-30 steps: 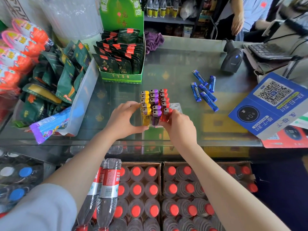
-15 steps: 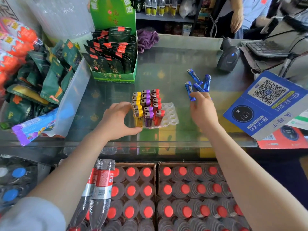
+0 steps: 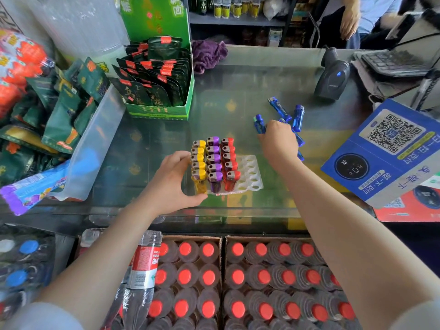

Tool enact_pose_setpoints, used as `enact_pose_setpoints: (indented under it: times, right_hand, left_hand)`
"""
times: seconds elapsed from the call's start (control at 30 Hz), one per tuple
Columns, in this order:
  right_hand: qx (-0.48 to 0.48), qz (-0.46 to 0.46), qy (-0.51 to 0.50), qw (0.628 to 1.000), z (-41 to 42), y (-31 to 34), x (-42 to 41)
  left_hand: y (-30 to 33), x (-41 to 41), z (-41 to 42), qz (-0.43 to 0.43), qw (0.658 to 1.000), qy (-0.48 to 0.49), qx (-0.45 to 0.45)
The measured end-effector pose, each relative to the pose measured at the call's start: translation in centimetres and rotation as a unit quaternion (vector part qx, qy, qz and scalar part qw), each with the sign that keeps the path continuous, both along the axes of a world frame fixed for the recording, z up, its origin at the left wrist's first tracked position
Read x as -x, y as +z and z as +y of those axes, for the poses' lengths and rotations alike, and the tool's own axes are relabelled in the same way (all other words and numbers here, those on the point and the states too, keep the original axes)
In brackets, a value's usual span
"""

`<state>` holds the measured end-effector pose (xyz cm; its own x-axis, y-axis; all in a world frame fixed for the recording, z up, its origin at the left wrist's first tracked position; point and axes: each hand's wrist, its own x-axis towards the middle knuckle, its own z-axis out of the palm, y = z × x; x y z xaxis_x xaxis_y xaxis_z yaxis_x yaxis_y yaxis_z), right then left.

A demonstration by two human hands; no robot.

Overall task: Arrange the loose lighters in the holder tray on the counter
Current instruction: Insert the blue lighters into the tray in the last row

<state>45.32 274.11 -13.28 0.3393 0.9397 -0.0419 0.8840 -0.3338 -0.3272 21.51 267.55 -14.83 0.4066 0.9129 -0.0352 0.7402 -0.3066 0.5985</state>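
A white holder tray (image 3: 250, 173) sits mid-counter with three filled rows: yellow lighters (image 3: 199, 163), purple lighters (image 3: 213, 160) and red lighters (image 3: 229, 158). Its two right columns of holes are empty. My left hand (image 3: 172, 184) grips the tray's left side beside the yellow row. Several loose blue lighters (image 3: 298, 117) lie on the glass to the right. My right hand (image 3: 279, 141) rests on that pile, fingers closed around a blue lighter (image 3: 259, 125) that sticks out above my knuckles. Some of the pile is hidden under the hand.
A green display box of dark packets (image 3: 159, 91) stands behind the tray. Snack bags (image 3: 59, 110) crowd the left. A barcode scanner (image 3: 332, 79) and a blue QR sign (image 3: 390, 148) are at right. Crates of red-capped bottles (image 3: 238, 277) sit below the counter. Another person's hand (image 3: 348, 22) shows far back.
My right hand left the tray's front, moved right and back to the blue lighters and closed on one. My left hand stays on the tray's left side.
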Motion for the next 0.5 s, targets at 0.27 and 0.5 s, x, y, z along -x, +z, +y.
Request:
enact_pose_setpoints:
  times: [0.27, 0.5]
  right_hand:
    - [-0.080, 0.084, 0.108, 0.987, -1.9, -0.1, 0.2]
    - [-0.116, 0.281, 0.191, 0.933, -5.8, 0.1, 1.4]
  left_hand:
    - [-0.4, -0.2, -0.2, -0.008, 1.000, 0.016, 0.005]
    - [-0.4, -0.1, -0.1, -0.007, 1.000, 0.023, -0.005]
